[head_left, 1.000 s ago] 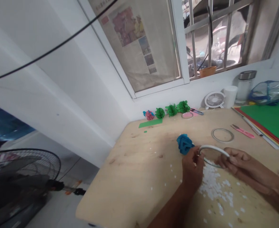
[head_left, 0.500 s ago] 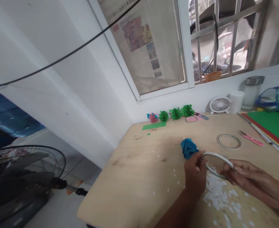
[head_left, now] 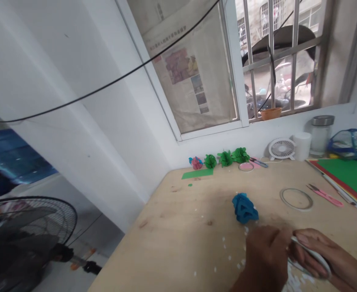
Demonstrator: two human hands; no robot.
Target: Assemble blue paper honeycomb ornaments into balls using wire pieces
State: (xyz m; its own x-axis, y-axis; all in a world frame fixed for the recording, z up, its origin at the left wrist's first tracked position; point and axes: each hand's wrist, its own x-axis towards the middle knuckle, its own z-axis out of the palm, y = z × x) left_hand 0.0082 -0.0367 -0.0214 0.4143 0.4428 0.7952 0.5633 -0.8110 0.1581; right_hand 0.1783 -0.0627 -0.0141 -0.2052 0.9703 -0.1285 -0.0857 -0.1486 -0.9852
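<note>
Both hands meet at a whitish ring [head_left: 314,253] at the lower right. My right hand [head_left: 327,247] is closed on it, fingers passing through its middle. My left hand [head_left: 265,251] is closed at the ring's left side, slightly blurred; what its fingertips pinch is hidden. Just above my left hand, a blue folded-paper piece [head_left: 244,208] lies on the wooden table [head_left: 166,227]. White paper scraps [head_left: 298,280] are scattered beneath the hands. A second ring [head_left: 296,199] lies flat behind them, with pink-handled snips [head_left: 326,195] to its right.
Along the wall stand green paper pieces [head_left: 225,158], a pink and blue one [head_left: 196,162], a small white fan [head_left: 282,149] and a glass jar [head_left: 321,136]. Green sheets [head_left: 349,176] lie at the right. A black floor fan [head_left: 29,227] stands left of the table.
The view has tilted up. My left hand has left the blue piece and come to my right hand, and the ring has turned and moved down to the right.
</note>
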